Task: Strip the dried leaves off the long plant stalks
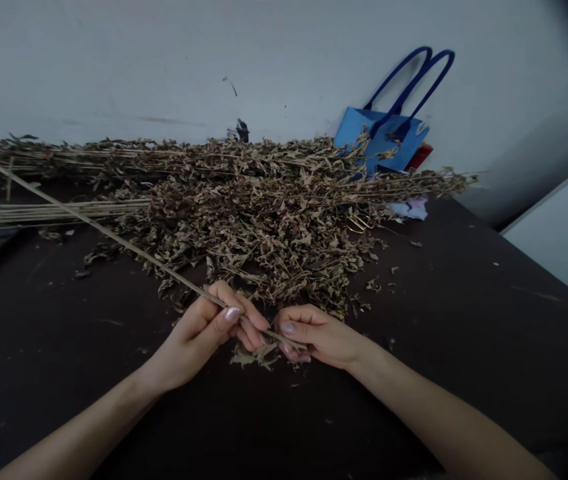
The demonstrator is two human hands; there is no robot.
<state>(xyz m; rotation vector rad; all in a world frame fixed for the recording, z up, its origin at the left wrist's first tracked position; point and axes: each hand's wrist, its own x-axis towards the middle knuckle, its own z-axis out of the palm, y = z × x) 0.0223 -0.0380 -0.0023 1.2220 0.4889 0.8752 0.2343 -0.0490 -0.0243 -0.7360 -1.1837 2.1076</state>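
A long, thin dried plant stalk slants from the upper left down to the middle, in front of me. My left hand pinches it between thumb and fingers near its lower end. My right hand is closed around the tip of the same stalk, its thumb pressed to the fingers. Under the two hands lie a few dry leaf pieces on the dark table. Just beyond my fingers spreads a large heap of dried leafy stalks.
Bare cut stalks stick out of the heap to the left. Behind it, a blue bag with dark handles leans against the pale wall. Leaf crumbs are scattered over the dark table. A white panel stands at the right edge.
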